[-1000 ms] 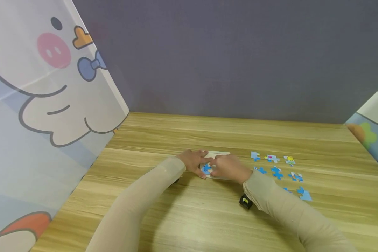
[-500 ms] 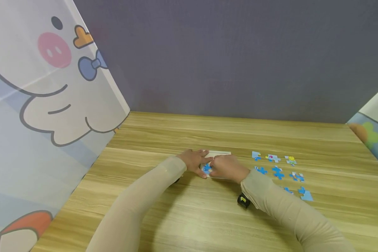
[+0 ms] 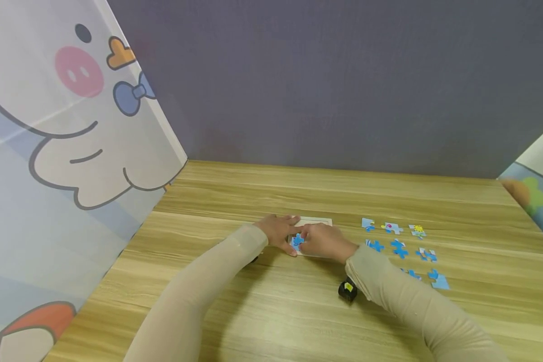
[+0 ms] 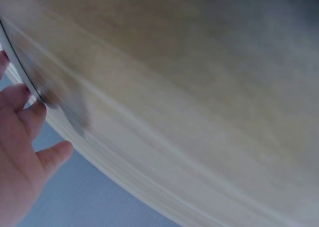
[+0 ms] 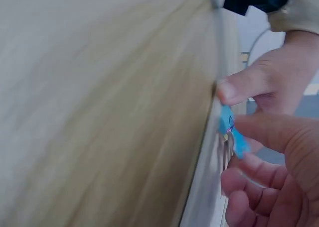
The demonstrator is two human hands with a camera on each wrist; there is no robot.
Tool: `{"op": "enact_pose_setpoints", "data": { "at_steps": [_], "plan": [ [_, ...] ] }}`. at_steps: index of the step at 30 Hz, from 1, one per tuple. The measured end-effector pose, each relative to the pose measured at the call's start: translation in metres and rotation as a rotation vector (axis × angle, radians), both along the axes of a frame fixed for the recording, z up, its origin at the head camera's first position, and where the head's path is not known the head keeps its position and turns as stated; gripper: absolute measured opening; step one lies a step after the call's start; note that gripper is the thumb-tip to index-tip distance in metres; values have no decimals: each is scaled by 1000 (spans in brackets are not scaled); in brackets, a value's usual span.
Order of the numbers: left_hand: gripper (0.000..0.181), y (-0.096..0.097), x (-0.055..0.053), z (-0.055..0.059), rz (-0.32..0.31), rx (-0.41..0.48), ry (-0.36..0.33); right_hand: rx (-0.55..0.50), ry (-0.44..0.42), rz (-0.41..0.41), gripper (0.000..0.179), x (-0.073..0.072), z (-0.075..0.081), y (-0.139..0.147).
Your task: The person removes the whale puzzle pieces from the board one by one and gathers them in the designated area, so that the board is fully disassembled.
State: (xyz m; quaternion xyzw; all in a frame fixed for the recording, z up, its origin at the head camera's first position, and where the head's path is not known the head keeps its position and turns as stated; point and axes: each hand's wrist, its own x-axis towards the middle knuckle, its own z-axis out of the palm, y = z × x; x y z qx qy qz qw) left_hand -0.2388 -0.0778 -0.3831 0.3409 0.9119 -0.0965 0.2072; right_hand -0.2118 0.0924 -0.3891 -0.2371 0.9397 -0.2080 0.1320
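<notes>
My left hand (image 3: 278, 232) lies at the left end of a shallow white puzzle tray (image 3: 314, 219), fingers spread, steadying touch at its edge. In the left wrist view the left hand's fingers (image 4: 32, 115) touch the tray's rim. A blue jigsaw piece (image 3: 297, 240) is at the tray's left side, between my hands. My right hand (image 3: 324, 240) pinches this piece between thumb and finger; the right wrist view shows the blue piece (image 5: 234, 132) tilted over the tray, its other fingers curled. Much of the tray is hidden under the right hand.
Right of the tray, loose jigsaw pieces lie in rough rows on the wooden table (image 3: 271, 311), among them a sun piece (image 3: 418, 230) and a light-blue corner piece (image 3: 440, 279). A grey partition (image 3: 326, 85) stands behind; a cartoon-printed panel (image 3: 72, 151) rises at left.
My right hand has shifted slightly left and turned a little at the wrist, and the blue piece has moved slightly with it. The left hand stays in place on the tray.
</notes>
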Motion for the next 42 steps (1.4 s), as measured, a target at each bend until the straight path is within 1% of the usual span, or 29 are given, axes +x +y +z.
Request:
{"op": "enact_pose_setpoints", "data": {
  "at_steps": [2,4,5,9,13,18,20,25,28,34,38,42],
  "plan": [
    [86,0,0,0,1,1,-3,-77,-60,-7,7,-1,0,2],
    [86,0,0,0,1,1,-5,-147,-109,2,12,-2,1,3],
    [86,0,0,1,4,3,-6,-164,-120,12,14,-2,1,4],
    [86,0,0,1,12,4,-15,-197,-113,32,12,-3,0,4],
    [86,0,0,1,21,7,-29,-221,-92,25,11,-4,-2,7],
    [85,1,-2,-1,22,10,-41,-297,-88,-1,7,-5,-5,12],
    [85,1,-2,-1,18,2,-32,-329,-101,-16,8,-6,-5,14],
    [85,2,-2,-1,17,-19,-19,-416,-166,-55,13,-5,-3,20],
    [87,2,-2,-1,15,-9,-19,-472,-204,-83,14,-5,-2,23],
    [87,1,-4,-3,9,13,-32,-517,-263,-133,17,-4,0,32],
    [85,1,-5,-3,-6,9,-26,-538,-265,-132,19,-4,0,42],
    [84,1,-5,-2,-11,4,-34,-541,-270,-139,20,-2,-1,52]
  ]
}}
